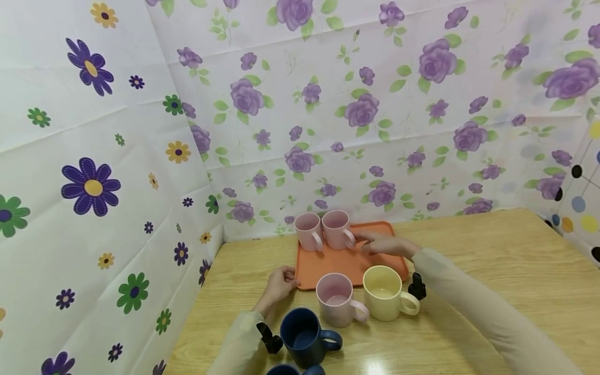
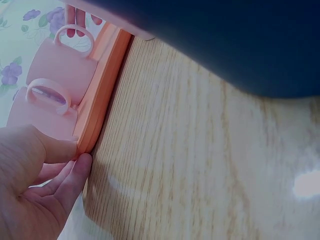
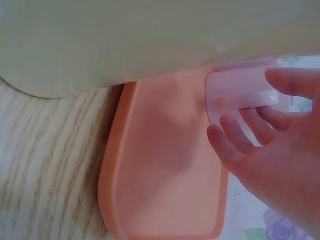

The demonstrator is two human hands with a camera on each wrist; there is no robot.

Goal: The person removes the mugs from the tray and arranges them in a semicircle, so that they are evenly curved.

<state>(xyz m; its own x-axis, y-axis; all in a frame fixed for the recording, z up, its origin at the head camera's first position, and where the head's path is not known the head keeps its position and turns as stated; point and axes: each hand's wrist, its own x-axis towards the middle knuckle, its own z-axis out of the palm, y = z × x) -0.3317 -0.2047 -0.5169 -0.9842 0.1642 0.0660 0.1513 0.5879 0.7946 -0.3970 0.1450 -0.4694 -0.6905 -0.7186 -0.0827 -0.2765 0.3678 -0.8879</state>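
Observation:
Two pink mugs stand side by side at the back left of an orange tray [image 1: 328, 268]: a left pink mug [image 1: 307, 237] and a right pink mug [image 1: 335, 237]. My left hand [image 1: 279, 284] pinches the tray's front left corner, with the thumb [image 2: 62, 150] on the rim and fingers against its side. Over the tray, my right hand [image 1: 384, 245] is beside the right mug's handle [image 3: 245, 100]. Its fingers [image 3: 230, 150] are spread and loosely bent, close to that handle; whether they touch it, I cannot tell.
In front of the tray stand another pink mug [image 1: 336, 304] and a cream-yellow mug [image 1: 385, 297]. Nearer, a dark blue mug [image 1: 304, 338] stands by my left forearm, with a second blue mug [image 1: 283, 370] cut off below. A flowered cloth [image 1: 328, 130] hangs behind the wooden table [image 1: 469, 271].

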